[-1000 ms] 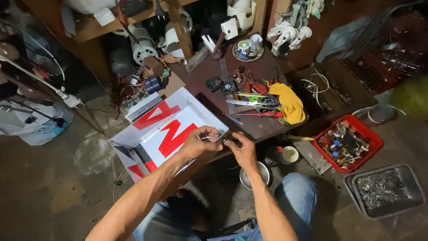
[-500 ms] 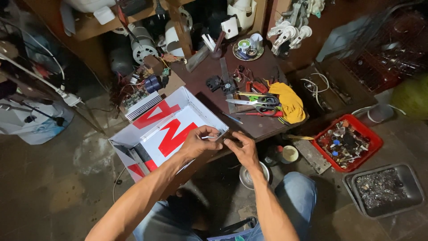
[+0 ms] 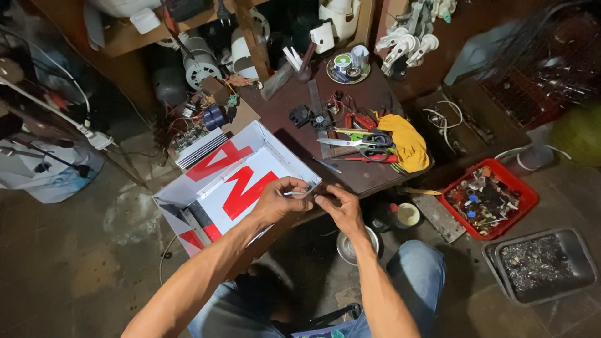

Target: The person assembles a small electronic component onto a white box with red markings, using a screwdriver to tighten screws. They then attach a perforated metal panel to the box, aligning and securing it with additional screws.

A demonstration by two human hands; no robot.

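Cluttered workshop floor, dark wooden worktable [image 3: 294, 106] strewn with tools. Left hand [image 3: 278, 199]: closed, pinching a thin silver metal piece [image 3: 298, 192] at the corner of a shallow white box with red shapes [image 3: 233, 181], which rests against the table's near edge. Right hand [image 3: 338, 206]: fingers curled at the same corner; what it grips cannot be told. Nearby: black-handled scissors [image 3: 357, 141], yellow cloth [image 3: 407, 139], red plastic tray of small parts [image 3: 488, 199], grey metal tray [image 3: 541, 263].

Scissors [image 3: 357, 143] on the table [image 3: 294, 106] behind the box [image 3: 206, 188], two trays [image 3: 523, 194] on the floor far right.
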